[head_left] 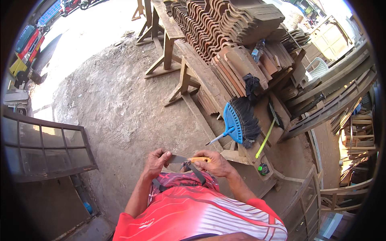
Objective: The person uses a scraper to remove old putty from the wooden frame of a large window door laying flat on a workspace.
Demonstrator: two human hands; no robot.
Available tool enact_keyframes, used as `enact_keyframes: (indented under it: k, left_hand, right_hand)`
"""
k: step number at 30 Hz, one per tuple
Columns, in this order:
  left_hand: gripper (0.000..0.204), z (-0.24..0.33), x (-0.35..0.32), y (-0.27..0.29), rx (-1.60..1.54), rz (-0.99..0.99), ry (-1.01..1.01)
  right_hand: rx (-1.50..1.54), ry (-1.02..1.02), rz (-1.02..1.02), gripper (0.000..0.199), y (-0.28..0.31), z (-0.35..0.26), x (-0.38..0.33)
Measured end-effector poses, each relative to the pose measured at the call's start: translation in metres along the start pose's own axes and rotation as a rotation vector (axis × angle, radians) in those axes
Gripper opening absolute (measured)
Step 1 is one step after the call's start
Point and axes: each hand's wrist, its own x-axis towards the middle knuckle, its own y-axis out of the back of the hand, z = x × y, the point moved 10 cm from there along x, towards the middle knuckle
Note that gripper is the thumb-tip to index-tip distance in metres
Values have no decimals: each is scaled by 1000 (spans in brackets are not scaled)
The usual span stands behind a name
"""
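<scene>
A putty knife (pixel 199 159) with a yellowish wooden handle and a flat grey blade lies crosswise in front of my body. My right hand (pixel 220 164) is closed around its handle. At the other end, the fingers of my left hand (pixel 155 164) pinch the tip of the blade. Something small and dark shows below the blade near the right fingers, too unclear to name. Dark straps (pixel 197 175) lie over the patterned cloth at my waist, just beneath the knife.
To the right, a plank bench (pixel 197 66) bears stacked roof tiles (pixel 201 30). A blue broom head (pixel 233 122), a green-handled brush (pixel 266 136) and a tape measure (pixel 263 168) are nearer. A paned window frame (pixel 48 146) stands left; wooden frames (pixel 305 197) stand lower right.
</scene>
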Motion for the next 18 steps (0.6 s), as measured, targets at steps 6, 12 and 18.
enact_keyframes:
  k: [6, 12, 18]
  left_hand:
    - [23, 7, 57, 84, -480, -41, -3]
    - [28, 80, 123, 177, -474, -224, -29]
    - [22, 160, 179, 279, -64, -292, -35]
  right_hand:
    - [332, -84, 54, 28, -15, -14, 116]
    - [349, 5, 214, 27, -36, -49, 226]
    - [420, 59, 184, 27, -81, -123, 335]
